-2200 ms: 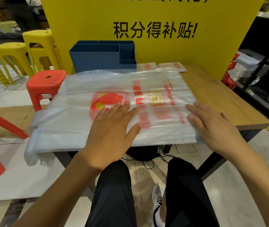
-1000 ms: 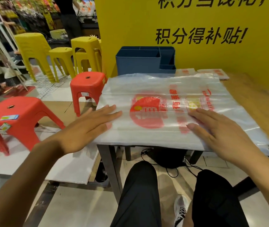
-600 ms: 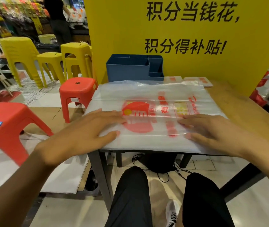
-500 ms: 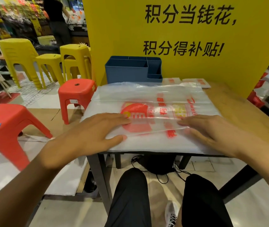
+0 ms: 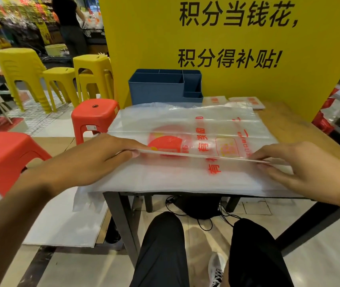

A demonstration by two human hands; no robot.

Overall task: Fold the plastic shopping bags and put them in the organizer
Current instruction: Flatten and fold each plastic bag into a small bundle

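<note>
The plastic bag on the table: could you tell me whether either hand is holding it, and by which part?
Both. The left hand and right hand each pinch the plastic bag's lifted near edge, one toward each end.

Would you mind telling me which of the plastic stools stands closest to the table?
The smaller-looking red stool just off the table's left edge; the other red stool sits further left, and the yellow stools stand behind.

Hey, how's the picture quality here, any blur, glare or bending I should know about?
Head view: left hand and forearm slightly motion-blurred; right hand sharper. Soft sheen on the plastic bag, print still readable. Wide-angle bending toward the edges; background shop dim and soft.
</note>
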